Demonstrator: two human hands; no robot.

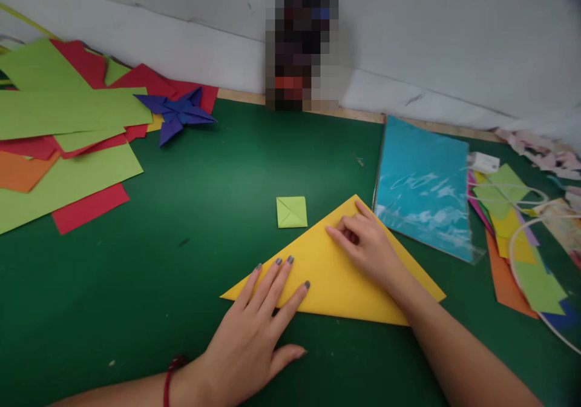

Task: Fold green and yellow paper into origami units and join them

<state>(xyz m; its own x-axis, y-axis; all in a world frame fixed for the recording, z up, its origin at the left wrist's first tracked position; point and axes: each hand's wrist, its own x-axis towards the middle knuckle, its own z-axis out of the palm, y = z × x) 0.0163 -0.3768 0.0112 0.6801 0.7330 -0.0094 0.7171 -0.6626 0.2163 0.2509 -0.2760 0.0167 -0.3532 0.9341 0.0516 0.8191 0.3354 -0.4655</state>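
A yellow sheet of paper (318, 274), folded into a large triangle, lies on the green table with its peak pointing away from me. My left hand (258, 316) rests flat on its left part, fingers spread and thumb out over the table. On the upper right part lies my right hand (365, 237), its fingers curled in loosely and one finger stretched along the edge near the peak. I see nothing held inside the curl. Just beyond the triangle's left slope sits a small folded lime-green paper square (292, 212) with crease lines on its face.
Lime, red and orange paper sheets (91, 192) are heaped at the left, with a purple-blue folded paper star (179, 113) beside them. A plastic-wrapped blue paper pack (422, 183) lies right of the triangle. Coloured scraps (517, 237) and a white cable (512, 249) are farther right.
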